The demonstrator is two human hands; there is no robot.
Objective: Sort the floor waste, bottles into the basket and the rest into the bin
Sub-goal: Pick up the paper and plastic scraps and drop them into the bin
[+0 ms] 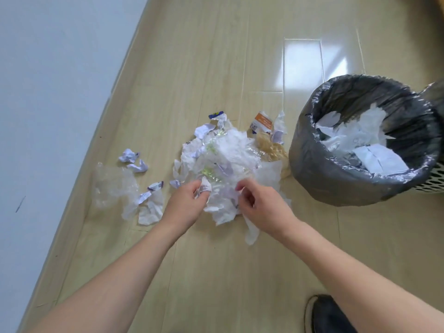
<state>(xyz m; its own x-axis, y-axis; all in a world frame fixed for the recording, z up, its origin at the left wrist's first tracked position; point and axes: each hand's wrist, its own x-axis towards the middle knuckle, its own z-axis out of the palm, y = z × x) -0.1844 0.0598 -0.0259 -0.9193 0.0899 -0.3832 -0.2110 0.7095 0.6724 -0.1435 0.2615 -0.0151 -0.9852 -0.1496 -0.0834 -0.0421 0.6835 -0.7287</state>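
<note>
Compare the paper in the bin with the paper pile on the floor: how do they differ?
The paper in the bin lies inside the black liner; the floor pile is spread over bare boards. The left hand and right hand grip the floor pile; no hand touches the bin paper. The floor pile has clear plastic mixed in. Both are mostly white and crumpled.
</note>
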